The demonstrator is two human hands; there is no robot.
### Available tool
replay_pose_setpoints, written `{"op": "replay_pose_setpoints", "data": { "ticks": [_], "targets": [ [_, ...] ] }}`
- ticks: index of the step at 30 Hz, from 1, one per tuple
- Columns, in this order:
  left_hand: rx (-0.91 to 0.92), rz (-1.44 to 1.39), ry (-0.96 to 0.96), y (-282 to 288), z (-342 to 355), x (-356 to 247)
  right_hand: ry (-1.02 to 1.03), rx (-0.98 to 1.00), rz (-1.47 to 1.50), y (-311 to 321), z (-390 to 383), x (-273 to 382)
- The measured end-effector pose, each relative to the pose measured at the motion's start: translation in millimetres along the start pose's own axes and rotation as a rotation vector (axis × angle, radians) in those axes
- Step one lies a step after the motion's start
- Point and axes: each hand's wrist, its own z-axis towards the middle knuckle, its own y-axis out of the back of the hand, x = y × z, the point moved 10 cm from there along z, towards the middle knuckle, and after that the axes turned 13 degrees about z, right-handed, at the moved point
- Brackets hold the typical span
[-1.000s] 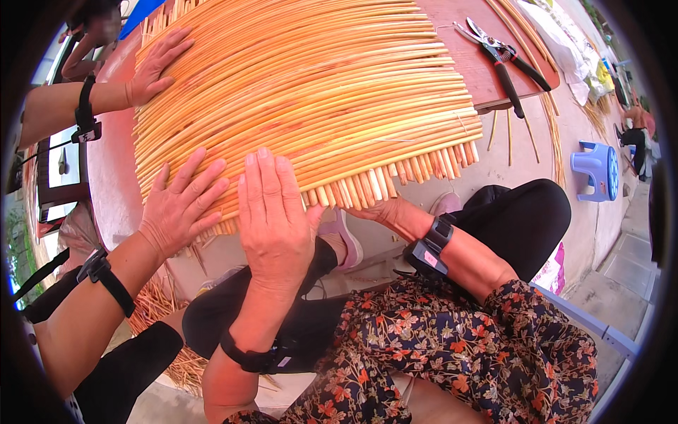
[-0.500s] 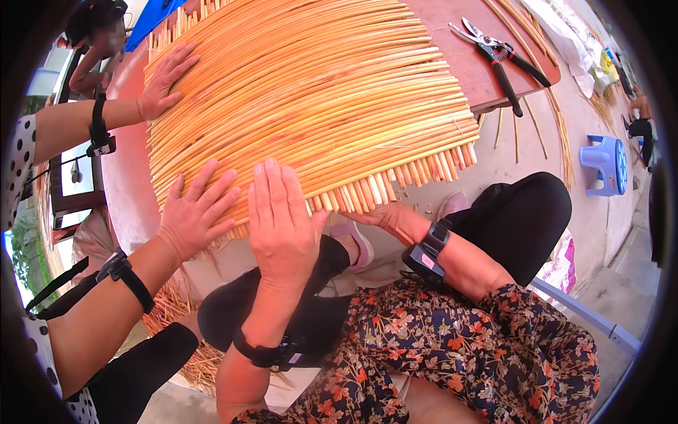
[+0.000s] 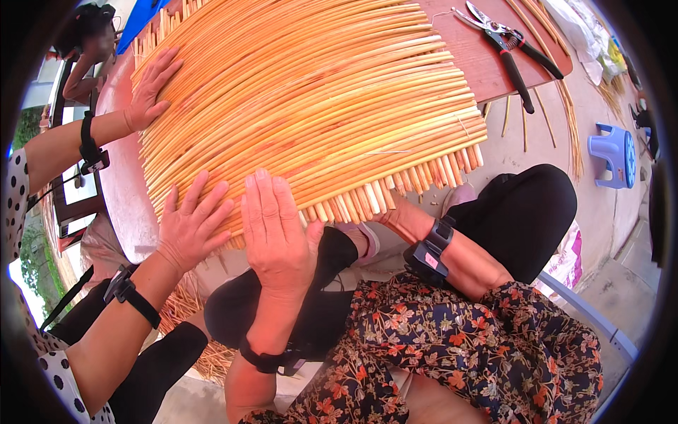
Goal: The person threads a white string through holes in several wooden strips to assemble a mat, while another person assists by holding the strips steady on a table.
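Observation:
A mat of straight, peeled yellow-brown sticks (image 3: 304, 106) lies over the table, its near edge overhanging toward me. My left hand (image 3: 277, 237) rests on the near edge, its fingers straight and flat on the sticks. Under the overhanging right part, by a row of cut stick ends, is my right hand (image 3: 404, 218); the mat hides its fingers. A co-worker's two hands, one near (image 3: 194, 226) and one far (image 3: 152, 88), press spread on the mat's left side. A thin, pale needle-like piece (image 3: 387, 152) lies on the sticks near the front.
Pruning shears (image 3: 510, 53) with black handles lie on the reddish table (image 3: 470, 67) beyond the mat's right side. Long thin sticks (image 3: 568, 116) hang off its edge. A blue plastic stool (image 3: 613, 155) stands on the floor at right. Loose stalks (image 3: 180, 307) lie below at left.
The view has shifted slightly. My right hand has slipped a little to the right beneath the mat's edge. My left hand and the co-worker's hands stay on the sticks.

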Motion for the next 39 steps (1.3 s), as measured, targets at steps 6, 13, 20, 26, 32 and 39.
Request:
{"op": "replay_pose_setpoints", "data": {
  "ticks": [6,13,20,26,32,39],
  "targets": [
    [-0.022,0.042,-0.027,2.9,-0.9,-0.7,0.0,-0.013,-0.021,-1.2,-3.9,-2.4],
    [-0.033,0.004,-0.007,3.3,0.3,0.2,0.007,-0.012,-0.047,-3.8,-3.9,-3.8],
    [-0.05,-0.005,-0.004,4.2,-2.3,4.5,0.019,-0.01,-0.096,-7.6,0.9,-11.3],
    [-0.041,-0.01,0.007,3.7,-4.0,7.0,0.029,-0.014,-0.142,-9.6,7.1,-23.3],
    [-0.016,0.008,0.0,4.3,-2.2,6.5,0.014,0.009,0.092,-15.9,9.3,-35.3],
    [-0.013,-0.023,0.021,4.2,-5.1,10.3,0.124,0.076,0.333,-43.5,12.8,-26.8]
  ]
}}
